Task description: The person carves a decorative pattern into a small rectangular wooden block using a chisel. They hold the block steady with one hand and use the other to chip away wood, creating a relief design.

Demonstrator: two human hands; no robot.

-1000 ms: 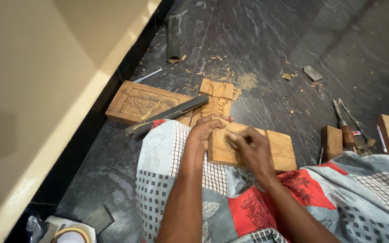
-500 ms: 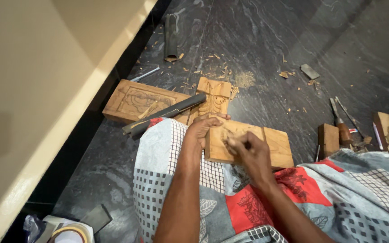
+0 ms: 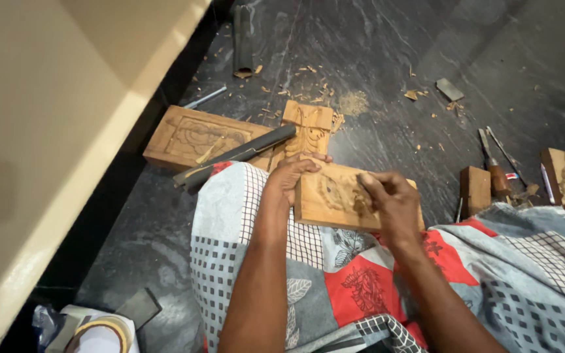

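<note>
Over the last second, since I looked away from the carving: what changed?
Little: the right hand crept slightly leftward over the wooden block. The left hand kept gripping its left end; the carved panel and dark bar stayed put.

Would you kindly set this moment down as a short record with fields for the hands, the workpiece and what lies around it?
Setting: person seated on dark stone floor, patterned cloth over the lap
Left hand: grips the left end of the carved wooden block
Right hand: pressed on the block's carved face; any tool in it is hidden
Block: rests on the lap, partly carved
Nearby: carved panel with a dark bar lying across it, small carved piece, wood chips, chisels, plain wood block
</note>
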